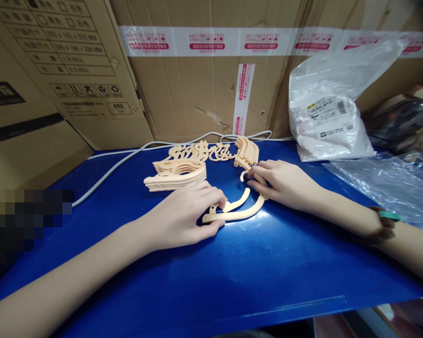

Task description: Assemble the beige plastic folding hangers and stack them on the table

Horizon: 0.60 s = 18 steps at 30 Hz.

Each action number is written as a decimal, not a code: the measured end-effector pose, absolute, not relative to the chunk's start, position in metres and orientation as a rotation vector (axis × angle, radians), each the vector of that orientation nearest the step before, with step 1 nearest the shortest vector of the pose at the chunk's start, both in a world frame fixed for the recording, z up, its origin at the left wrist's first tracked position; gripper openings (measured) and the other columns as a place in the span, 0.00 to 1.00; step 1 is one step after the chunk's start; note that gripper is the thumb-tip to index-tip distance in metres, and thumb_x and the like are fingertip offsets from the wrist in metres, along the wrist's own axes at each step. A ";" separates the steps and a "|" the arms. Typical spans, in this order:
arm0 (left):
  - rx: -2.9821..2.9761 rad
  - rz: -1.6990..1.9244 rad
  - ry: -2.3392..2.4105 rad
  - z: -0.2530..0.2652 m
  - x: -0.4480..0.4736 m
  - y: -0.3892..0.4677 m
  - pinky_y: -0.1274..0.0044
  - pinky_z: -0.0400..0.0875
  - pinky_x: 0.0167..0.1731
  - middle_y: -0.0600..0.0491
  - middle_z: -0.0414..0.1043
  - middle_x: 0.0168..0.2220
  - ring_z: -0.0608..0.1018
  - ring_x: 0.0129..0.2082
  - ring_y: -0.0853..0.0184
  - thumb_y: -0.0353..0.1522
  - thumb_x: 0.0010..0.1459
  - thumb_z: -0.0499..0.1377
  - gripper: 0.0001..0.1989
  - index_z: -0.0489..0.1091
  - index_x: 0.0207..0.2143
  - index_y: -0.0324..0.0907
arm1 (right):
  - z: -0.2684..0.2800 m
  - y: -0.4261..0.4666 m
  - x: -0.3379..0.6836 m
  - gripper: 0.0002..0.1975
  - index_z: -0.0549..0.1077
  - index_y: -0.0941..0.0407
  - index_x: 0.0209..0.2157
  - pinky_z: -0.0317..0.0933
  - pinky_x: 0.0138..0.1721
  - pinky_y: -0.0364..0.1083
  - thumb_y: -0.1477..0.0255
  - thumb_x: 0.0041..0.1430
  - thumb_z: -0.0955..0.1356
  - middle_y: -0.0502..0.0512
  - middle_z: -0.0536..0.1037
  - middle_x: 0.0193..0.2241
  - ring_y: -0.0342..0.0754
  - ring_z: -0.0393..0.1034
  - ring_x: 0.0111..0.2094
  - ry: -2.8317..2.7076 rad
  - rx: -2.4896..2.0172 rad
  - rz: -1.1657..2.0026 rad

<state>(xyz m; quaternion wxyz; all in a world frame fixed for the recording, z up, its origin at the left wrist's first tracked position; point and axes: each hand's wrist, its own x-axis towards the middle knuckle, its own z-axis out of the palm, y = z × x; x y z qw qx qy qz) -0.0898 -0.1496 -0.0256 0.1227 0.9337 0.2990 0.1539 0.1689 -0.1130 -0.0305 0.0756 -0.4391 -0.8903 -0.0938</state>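
Cream plastic parts that look like pieces of folding clothes hangers lie on a blue table. My left hand [190,211] grips one end of a curved hanger arm [238,216] between thumb and fingers, close to the tabletop. Just inside that arm is a shorter curved strip [238,202], its left end by my left fingertips. My right hand [285,182] is closed on the hanger's other side, with its fingers over a cream piece [259,178]. A small hooked tip [243,176] shows beside those fingers. How the parts join under my right hand is hidden.
Behind my hands lie a stack of hanger arms [178,176], a pile of hooks [197,151] and more curved arms [247,149]. A white cable [116,169] runs along the back. Cardboard boxes [197,94] wall the table; a plastic bag [333,122] stands right, near clear film [395,183].
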 end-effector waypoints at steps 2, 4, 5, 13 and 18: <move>2.724 0.447 0.872 -0.026 -0.089 -0.150 0.74 0.64 0.39 0.52 0.72 0.41 0.72 0.41 0.65 0.32 0.59 0.55 0.09 0.68 0.43 0.42 | -0.031 -0.113 0.169 0.14 0.73 0.56 0.42 0.58 0.38 0.47 0.65 0.66 0.59 0.58 0.75 0.37 0.52 0.69 0.38 -2.665 -1.304 -0.271; 2.727 0.439 0.871 -0.027 -0.089 -0.149 0.74 0.64 0.39 0.52 0.72 0.41 0.72 0.40 0.65 0.32 0.60 0.54 0.09 0.68 0.43 0.42 | -0.031 -0.113 0.168 0.14 0.73 0.56 0.43 0.58 0.39 0.47 0.65 0.66 0.59 0.58 0.75 0.38 0.52 0.69 0.39 -2.659 -1.274 -0.278; 2.728 0.437 0.870 -0.027 -0.089 -0.149 0.74 0.64 0.38 0.52 0.72 0.40 0.72 0.40 0.66 0.31 0.59 0.54 0.09 0.68 0.42 0.42 | -0.031 -0.113 0.168 0.15 0.73 0.56 0.43 0.58 0.40 0.48 0.65 0.66 0.59 0.59 0.75 0.38 0.52 0.68 0.39 -2.658 -1.257 -0.289; 2.728 0.452 0.854 -0.027 -0.090 -0.149 0.75 0.66 0.39 0.53 0.72 0.41 0.73 0.40 0.67 0.27 0.59 0.53 0.09 0.67 0.42 0.42 | -0.032 -0.114 0.169 0.14 0.73 0.56 0.45 0.56 0.41 0.49 0.65 0.66 0.60 0.58 0.73 0.37 0.51 0.67 0.39 -2.700 -1.127 -0.319; 2.743 0.470 0.847 -0.028 -0.090 -0.148 0.74 0.66 0.44 0.51 0.70 0.46 0.73 0.44 0.66 0.24 0.58 0.51 0.10 0.65 0.41 0.42 | -0.030 -0.115 0.170 0.15 0.73 0.56 0.44 0.54 0.41 0.49 0.65 0.67 0.59 0.57 0.74 0.36 0.50 0.68 0.37 -2.777 -1.035 -0.346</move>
